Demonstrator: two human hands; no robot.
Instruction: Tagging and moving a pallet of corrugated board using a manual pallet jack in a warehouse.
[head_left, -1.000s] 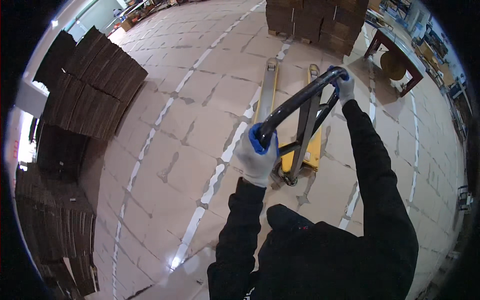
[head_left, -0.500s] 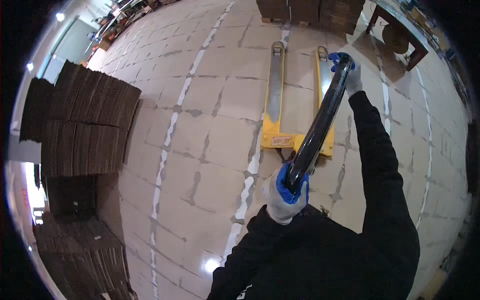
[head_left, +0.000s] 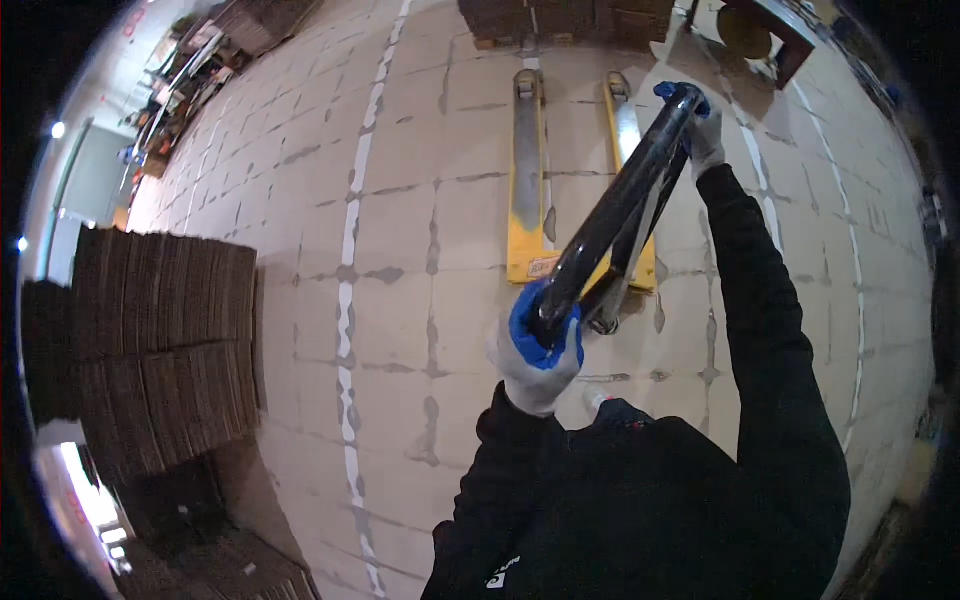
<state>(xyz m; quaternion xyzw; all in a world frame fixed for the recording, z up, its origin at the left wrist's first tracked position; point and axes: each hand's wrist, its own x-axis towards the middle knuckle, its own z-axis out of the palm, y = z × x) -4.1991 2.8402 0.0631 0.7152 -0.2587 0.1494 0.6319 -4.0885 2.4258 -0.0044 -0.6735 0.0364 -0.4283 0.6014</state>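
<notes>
Nearest the camera, a black jacket fills the lower frame, both sleeves reaching forward. Left hand, in a white glove with blue palm coating, is curled tight around the near end of the black handle bar of a pallet jack; fingers wrapped, no gap showing. The bar runs up and to the right, away from the body, to the right hand, same kind of glove, closed over the far end with the arm stretched nearly straight. Below the bar, the black shaft drops to the yellow base of the jack, just ahead of the person's feet, which are hidden. Two yellow forks lie flat on the tiled concrete floor, bare, nothing on them, pointing away. Their tips sit just short of a wooden pallet stacked with brown boxes at the top edge; whether the tips are already under it is hard to tell. Judgement: the jack is gripped and lined up with that load, forks unloaded, so the pick-up is not yet made and the carry remains. A painted white line runs along the floor to the left. Farther left, tall stacks of flattened cardboard stand well apart from the jack. Far right, a red frame holds a brown roll.
</notes>
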